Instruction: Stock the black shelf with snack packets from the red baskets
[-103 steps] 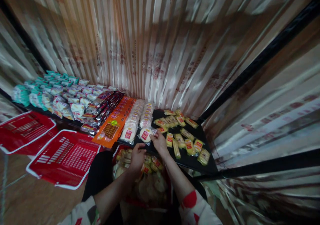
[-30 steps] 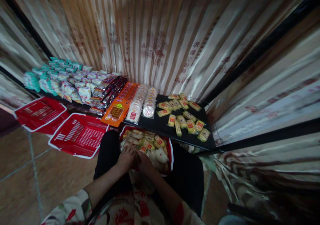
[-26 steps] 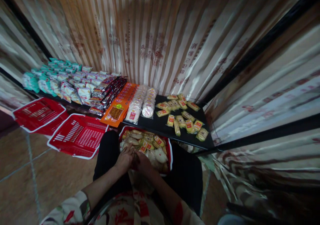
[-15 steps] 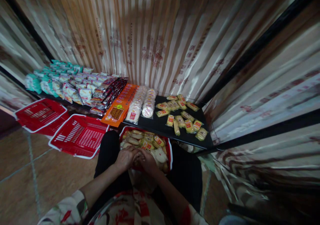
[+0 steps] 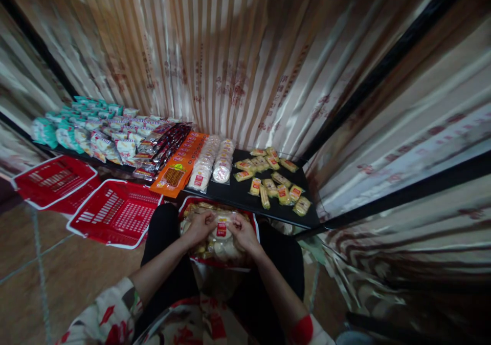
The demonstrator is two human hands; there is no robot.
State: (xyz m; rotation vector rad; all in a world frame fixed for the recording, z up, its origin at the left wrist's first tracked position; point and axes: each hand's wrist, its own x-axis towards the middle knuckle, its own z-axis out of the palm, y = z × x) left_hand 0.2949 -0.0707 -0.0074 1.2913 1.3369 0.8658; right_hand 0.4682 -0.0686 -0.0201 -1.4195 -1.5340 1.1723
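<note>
Between my two hands is a clear packet of pale rice crackers (image 5: 221, 228) with a red label, above the basket. My left hand (image 5: 202, 227) pinches its left end, and my right hand (image 5: 243, 232) pinches the right end. Below them a red basket (image 5: 254, 220) sits between my knees, filled with pale and yellow wrapped snacks. How the packets under my hands lie is partly hidden.
A black shelf (image 5: 245, 195) ahead bears yellow snack packets (image 5: 284, 194), two rows of white round crackers (image 5: 221, 168), an orange bag (image 5: 174, 173), dark red packets (image 5: 163, 148) and teal bags (image 5: 67, 135). Two red baskets (image 5: 117, 212) stand at left on the tiled floor.
My hands, close together over the basket before, have moved apart. The rice cracker packet now shows stretched between them, its red label facing up. The view has shifted slightly.
</note>
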